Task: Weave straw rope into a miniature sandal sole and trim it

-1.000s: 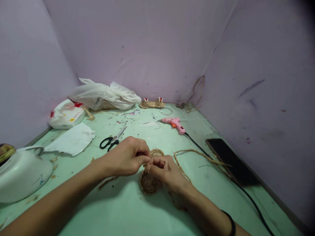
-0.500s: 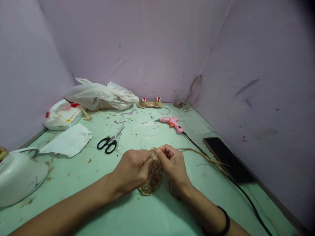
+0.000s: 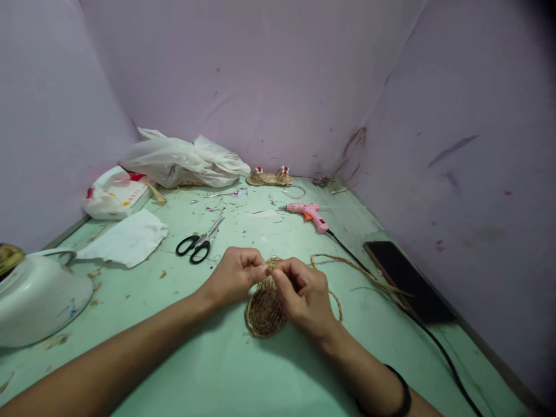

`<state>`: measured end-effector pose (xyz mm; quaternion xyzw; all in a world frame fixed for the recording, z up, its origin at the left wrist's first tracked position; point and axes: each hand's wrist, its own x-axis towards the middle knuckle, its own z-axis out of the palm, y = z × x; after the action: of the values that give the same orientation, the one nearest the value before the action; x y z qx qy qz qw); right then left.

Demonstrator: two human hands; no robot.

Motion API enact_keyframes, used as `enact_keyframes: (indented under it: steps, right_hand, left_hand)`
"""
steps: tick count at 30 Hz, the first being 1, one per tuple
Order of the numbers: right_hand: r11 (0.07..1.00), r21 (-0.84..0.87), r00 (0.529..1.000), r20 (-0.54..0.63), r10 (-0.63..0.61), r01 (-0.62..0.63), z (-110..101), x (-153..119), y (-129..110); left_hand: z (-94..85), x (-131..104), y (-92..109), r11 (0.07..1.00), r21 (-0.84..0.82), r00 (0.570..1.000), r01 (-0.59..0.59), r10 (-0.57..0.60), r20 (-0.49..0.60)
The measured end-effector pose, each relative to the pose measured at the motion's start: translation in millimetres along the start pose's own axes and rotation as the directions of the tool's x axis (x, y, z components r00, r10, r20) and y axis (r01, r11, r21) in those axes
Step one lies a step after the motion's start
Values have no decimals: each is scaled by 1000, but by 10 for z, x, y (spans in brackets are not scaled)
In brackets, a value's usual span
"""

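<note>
A flat piece of coiled straw cord (image 3: 264, 313), brown and rounded at its near end, is between my hands at the middle of the table. My left hand (image 3: 238, 275) is closed, its thumb and fingertips pinching the far edge of the piece. At that same edge my right hand (image 3: 307, 295) pinches with thumb and forefinger, the fingertips of both hands almost touching. Exactly what lies between the fingertips is too small to make out. A loose twisted straw cord (image 3: 337, 302) curves out from behind my right hand.
Black-handled scissors (image 3: 200, 243) lie beyond my left hand. A pink glue gun (image 3: 307, 213) trails its black cable (image 3: 434, 341) past a phone (image 3: 406, 281) at right. A straw slipper-like piece (image 3: 269, 179) and plastic bag (image 3: 182, 162) sit at the back, a white bowl (image 3: 39, 301) at left.
My left hand has shifted from the side of the straw piece to a pinch at its far edge, uncovering more of the coil. The view has shifted slightly.
</note>
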<state>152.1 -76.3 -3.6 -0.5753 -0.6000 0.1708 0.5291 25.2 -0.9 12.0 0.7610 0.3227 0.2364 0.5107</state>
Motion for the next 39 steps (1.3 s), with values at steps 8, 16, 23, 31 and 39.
enact_keyframes:
  steps: [8, 16, 23, 31, 39]
  right_hand:
    - [980, -194, 984, 176, -2, 37, 1, 32, 70]
    - [994, 95, 972, 234, 38, -62, -72, -6, -21]
    - [974, 1, 974, -6, 226, -226, 41, 43, 101]
    - [989, 56, 931, 349, 110, -138, -36, 38, 29]
    - [520, 636, 814, 348, 466, -570, 55, 35, -18]
  left_hand:
    - [11, -131, -6, 677, 553, 859, -486, 488, 157]
    - [-92, 61, -43, 992, -119, 988, 46, -27, 150]
    - [164, -87, -108, 922, 292, 956, -254, 286, -72]
    - [-131, 21, -27, 920, 292, 962, -263, 229, 145]
    - [129, -14, 12, 968, -251, 975, 27, -81, -208]
